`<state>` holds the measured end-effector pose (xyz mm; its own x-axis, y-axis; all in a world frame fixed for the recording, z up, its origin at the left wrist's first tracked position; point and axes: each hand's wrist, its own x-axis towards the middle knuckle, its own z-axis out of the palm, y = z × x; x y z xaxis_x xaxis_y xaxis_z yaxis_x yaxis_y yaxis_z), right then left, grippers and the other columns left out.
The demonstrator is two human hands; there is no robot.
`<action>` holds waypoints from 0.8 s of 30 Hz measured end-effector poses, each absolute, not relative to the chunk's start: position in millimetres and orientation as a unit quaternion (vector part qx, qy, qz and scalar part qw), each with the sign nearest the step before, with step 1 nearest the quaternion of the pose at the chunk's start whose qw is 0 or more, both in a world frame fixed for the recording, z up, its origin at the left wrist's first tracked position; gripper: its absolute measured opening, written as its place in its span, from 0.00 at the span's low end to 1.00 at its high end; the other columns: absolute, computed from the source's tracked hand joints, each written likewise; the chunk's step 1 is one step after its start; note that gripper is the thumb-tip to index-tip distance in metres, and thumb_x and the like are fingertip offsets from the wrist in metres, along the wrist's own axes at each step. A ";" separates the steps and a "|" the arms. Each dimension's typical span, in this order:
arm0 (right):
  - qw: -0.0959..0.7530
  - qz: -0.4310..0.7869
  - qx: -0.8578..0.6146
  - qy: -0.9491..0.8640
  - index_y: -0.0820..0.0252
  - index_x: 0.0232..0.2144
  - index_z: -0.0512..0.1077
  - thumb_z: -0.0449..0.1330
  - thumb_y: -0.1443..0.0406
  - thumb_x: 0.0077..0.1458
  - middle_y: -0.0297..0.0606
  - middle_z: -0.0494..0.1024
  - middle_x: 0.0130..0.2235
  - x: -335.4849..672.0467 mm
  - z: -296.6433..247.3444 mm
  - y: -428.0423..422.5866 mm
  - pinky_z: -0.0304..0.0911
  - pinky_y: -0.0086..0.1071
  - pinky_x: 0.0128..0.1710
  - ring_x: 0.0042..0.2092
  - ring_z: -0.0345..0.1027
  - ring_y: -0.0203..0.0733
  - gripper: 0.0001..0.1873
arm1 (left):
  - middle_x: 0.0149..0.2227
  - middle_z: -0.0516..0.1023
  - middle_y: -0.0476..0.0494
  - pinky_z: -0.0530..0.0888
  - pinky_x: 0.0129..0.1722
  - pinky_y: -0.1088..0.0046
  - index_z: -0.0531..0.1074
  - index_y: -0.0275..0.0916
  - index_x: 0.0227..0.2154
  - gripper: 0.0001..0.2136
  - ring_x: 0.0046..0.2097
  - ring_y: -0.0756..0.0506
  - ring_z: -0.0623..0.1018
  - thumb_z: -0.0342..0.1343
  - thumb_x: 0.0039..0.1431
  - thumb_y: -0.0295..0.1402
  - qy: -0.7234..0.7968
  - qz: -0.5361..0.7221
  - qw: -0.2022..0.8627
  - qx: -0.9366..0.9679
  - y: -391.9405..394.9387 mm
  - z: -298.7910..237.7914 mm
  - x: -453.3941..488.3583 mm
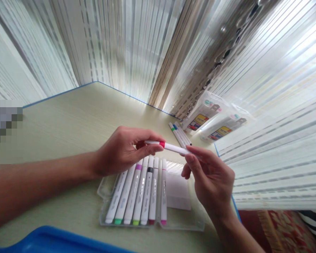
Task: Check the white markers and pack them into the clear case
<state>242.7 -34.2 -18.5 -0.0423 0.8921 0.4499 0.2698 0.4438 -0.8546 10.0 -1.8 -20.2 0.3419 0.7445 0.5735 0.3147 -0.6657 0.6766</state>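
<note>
A white marker (173, 148) with a red band is held level between both hands, above an open clear plastic case (181, 225). My left hand (126, 149) pinches its capped end near the red band. At the other end, the thumb and fingers of my right hand (209, 174) grip the white barrel. Below, several white markers (137, 196) lie side by side in the left half of the case, their ends in green, lime, dark red and other colours. One marker with a pink end (163, 196) rests just right of the hinge, beside a white paper slip (177, 193).
Several loose markers (179, 133) lie on the pale table (68, 116) beyond my hands. Two clear cases with yellow labels (198, 119) stand at the back right against striped curtains (126, 45). A blue tray-like edge (50, 239) shows at the front left.
</note>
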 end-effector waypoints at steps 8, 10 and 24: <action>0.524 0.280 -0.451 -0.665 0.55 0.42 0.80 0.67 0.68 0.58 0.27 0.77 0.23 243.3 -18.7 -35.2 0.67 0.22 0.20 0.21 0.71 0.30 0.09 | 0.31 0.81 0.49 0.71 0.29 0.79 0.79 0.36 0.42 0.07 0.29 0.54 0.76 0.59 0.64 0.32 0.339 0.452 0.225 0.794 -2.9 -19.8 10.3; 0.519 0.278 -0.454 -0.668 0.55 0.41 0.80 0.67 0.68 0.58 0.27 0.77 0.23 243.5 -18.5 -35.9 0.68 0.22 0.20 0.21 0.71 0.30 0.08 | 0.31 0.81 0.49 0.71 0.29 0.80 0.79 0.36 0.41 0.07 0.29 0.54 0.76 0.59 0.64 0.31 0.334 0.451 0.228 0.796 -3.4 -19.3 11.2; 0.489 0.276 -0.461 -0.687 0.56 0.40 0.80 0.68 0.67 0.57 0.29 0.79 0.25 242.6 -18.6 -38.8 0.69 0.24 0.19 0.21 0.71 0.31 0.08 | 0.24 0.77 0.50 0.67 0.25 0.81 0.78 0.35 0.35 0.07 0.25 0.54 0.73 0.59 0.62 0.34 0.347 0.412 0.249 0.805 -3.3 -18.5 10.3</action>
<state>242.6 -38.8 -18.6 -0.0964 0.9036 0.4174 0.3633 0.4223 -0.8304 10.3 -3.3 -18.5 0.4202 0.7632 0.4909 0.3530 -0.6359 0.6863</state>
